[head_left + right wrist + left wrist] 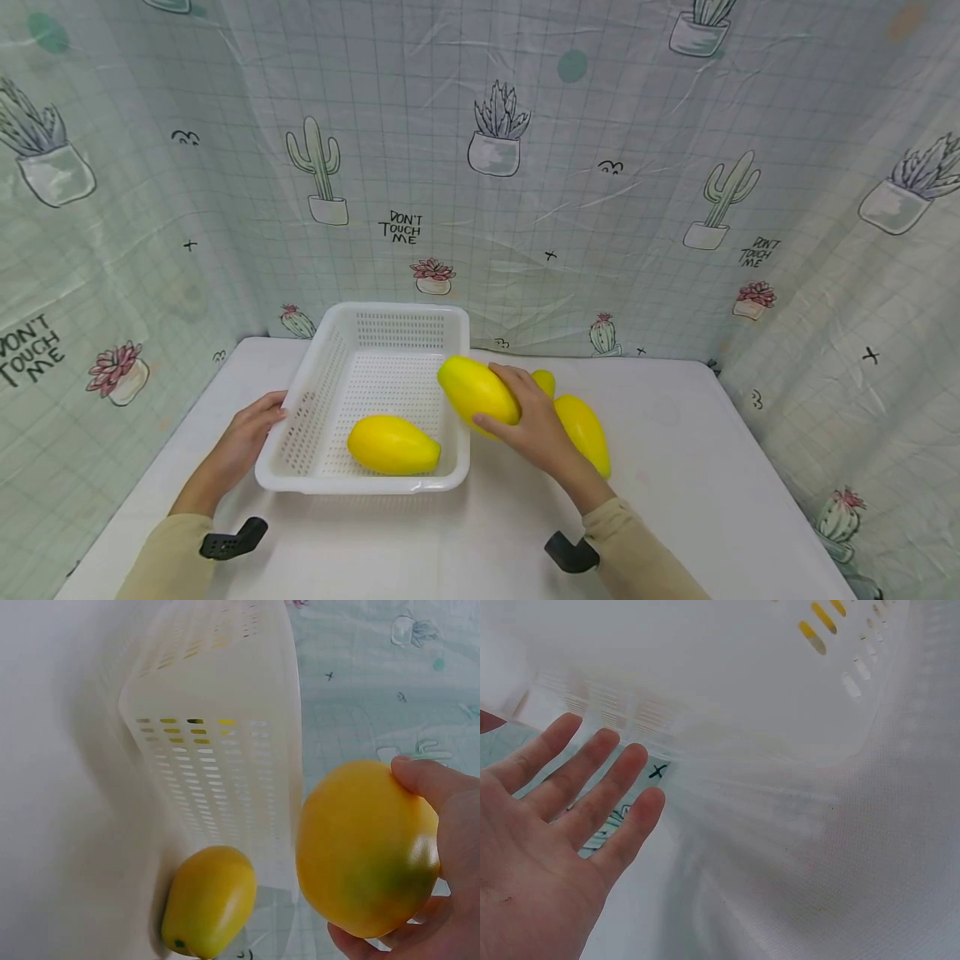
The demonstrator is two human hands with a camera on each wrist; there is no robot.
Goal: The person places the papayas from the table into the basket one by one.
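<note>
In the head view, my right hand (528, 421) grips a yellow mango (476, 392), its thumb and fingers spread around the fruit. The held mango (367, 847) overlaps the right rim of a white perforated plastic basket (450, 479). A second mango (393, 446) lies on its side at the basket's near end. My left hand (251, 429) is at the basket's left wall. From the left wrist, that hand's fingers (600, 814) look straight, with their tips right by the wall. Partly hidden behind the right hand are two more mangoes, one nearer (585, 433) and one farther (543, 382).
The basket stands on a white-covered table (675, 467). A cactus-print cloth (555, 233) hangs behind the table and along both sides. A black band with a mount (234, 539) shows at the left wrist, and a similar black mount (570, 554) at the right.
</note>
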